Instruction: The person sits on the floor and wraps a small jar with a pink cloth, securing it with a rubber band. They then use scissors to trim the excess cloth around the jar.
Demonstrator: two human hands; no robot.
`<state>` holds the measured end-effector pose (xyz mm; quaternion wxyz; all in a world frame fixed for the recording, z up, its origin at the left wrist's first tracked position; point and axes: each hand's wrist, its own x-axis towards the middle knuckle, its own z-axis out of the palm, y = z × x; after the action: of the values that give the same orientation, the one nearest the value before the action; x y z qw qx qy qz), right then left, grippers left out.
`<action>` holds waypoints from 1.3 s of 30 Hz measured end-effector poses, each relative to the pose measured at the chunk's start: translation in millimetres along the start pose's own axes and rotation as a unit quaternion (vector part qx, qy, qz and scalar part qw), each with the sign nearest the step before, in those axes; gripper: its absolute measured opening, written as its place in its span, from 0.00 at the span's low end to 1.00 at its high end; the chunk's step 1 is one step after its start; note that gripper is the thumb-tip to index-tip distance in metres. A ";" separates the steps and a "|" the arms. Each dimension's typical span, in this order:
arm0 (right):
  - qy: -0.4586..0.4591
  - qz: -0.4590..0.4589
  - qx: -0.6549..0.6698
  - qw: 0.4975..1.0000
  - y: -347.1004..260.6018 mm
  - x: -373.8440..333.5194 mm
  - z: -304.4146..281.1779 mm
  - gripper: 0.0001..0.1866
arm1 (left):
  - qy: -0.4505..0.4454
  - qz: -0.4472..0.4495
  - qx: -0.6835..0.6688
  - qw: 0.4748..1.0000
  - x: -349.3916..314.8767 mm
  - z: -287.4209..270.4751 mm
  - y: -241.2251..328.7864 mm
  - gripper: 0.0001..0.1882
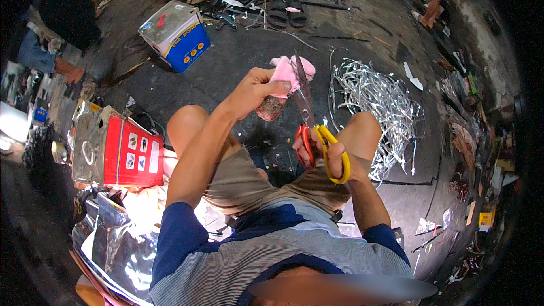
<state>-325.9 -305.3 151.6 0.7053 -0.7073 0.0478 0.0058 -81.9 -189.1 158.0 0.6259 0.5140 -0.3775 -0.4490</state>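
My left hand (254, 92) is closed around a folded pink cloth (283, 72), the thumb pressing on its front. Below the thumb a dark, rough, rounded piece (270, 109) sticks out; I cannot tell whether it belongs to the cloth. In my right hand (338, 160) is a pair of large scissors (304, 97), with one yellow and one red handle and my fingers through the loops. Their long dark blades point up and away, lying against the right side of the cloth. Both hands are raised above the floor between my bent knees.
Right of my knee lies a tangled heap of shiny silver strips (377, 113). A blue and white tin (184, 45) stands far left, a red tin (133, 153) nearer. Dark sandals (287, 15) and scraps lie beyond. Other people's limbs (69, 71) show at the left and upper right (432, 11).
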 end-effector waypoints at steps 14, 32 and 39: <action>-0.024 0.094 0.157 0.983 11.4 -5.5 3.8 0.63 | -0.031 0.047 0.040 0.998 -8.4 -0.8 5.2 0.12; -0.049 0.036 0.140 0.988 14.6 4.3 -1.1 0.57 | -0.081 0.166 0.308 0.933 -4.2 -2.2 -0.8 0.12; 0.065 0.015 0.144 0.987 10.9 17.2 -2.1 0.53 | -0.091 0.211 0.333 0.915 -0.8 3.8 -15.1 0.09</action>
<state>-309.8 -308.4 139.4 0.7952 -0.5961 0.1049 -0.0366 -88.3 -190.5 143.8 0.4614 0.5577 -0.6603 -0.2000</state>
